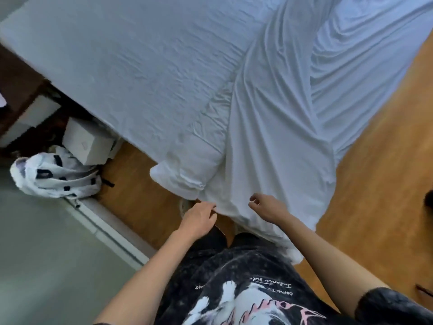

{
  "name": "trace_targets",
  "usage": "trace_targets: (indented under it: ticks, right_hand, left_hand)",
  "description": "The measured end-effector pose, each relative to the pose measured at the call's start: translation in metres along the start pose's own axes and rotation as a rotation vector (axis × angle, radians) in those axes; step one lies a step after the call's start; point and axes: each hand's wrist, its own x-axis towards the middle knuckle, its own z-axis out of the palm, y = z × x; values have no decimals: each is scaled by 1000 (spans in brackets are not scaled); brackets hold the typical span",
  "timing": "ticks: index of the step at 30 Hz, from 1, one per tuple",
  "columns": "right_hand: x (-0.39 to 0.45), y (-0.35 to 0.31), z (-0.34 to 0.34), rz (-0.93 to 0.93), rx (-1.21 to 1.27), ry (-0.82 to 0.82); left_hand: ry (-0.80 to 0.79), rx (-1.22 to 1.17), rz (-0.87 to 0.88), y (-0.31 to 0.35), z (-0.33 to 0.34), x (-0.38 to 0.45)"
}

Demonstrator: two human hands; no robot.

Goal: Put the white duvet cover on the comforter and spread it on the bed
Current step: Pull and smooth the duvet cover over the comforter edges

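The white duvet cover point(271, 141) lies in long folds across the corner of the bed point(112, 62) and hangs down over the bed's edge toward my legs. A thick rolled corner of white bedding, probably the comforter point(180, 177), bulges out to the left of it. My left hand point(199, 219) pinches the cover's lower edge at its left side. My right hand point(267, 208) hovers just over the cover's lower part with its fingers loosely curled. No cloth shows between those fingers.
Wooden floor point(375, 188) runs to the right of the bed and beneath me. At the left a white box point(86, 144) and a white bag with black spots point(54, 179) lie beside the bed. A white rail point(110, 233) runs along the floor there.
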Motion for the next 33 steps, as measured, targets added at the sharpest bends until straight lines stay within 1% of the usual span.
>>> trace_targets:
  ticks: [3,6,9,12,14,17,20,22,25,30,33]
  right_hand:
    - [19,-18,-1,79,69,73]
    - [30,-47,0,183,147,148]
    - [46,-76,-1,244,235,239]
    - [59,-98,-4,285,299,286]
    - [71,-105,-6,303,327,325]
    - [99,-91,-7,337,387,378]
    - [135,-54,1,400,445,442]
    - [149,-34,3,427,446,522]
    - [170,2,24,439,425,671]
    - [186,52,55,413,320,945]
    - [192,69,74,431,269,976]
  left_hand:
    - [-29,47,82,-23,-48,41]
    - [-59,147,122,-50,-99,77]
    - [-18,261,221,-71,-149,119]
    - [-6,361,267,-80,-184,151]
    - [-4,391,275,-86,-194,175]
    - [1,423,295,-89,-195,219]
    - [47,361,329,-80,-171,272]
    - [113,316,350,-71,-165,297]
    - [182,260,319,-57,-146,332]
    - [287,188,229,-40,-129,345]
    - [335,225,249,-34,-117,342]
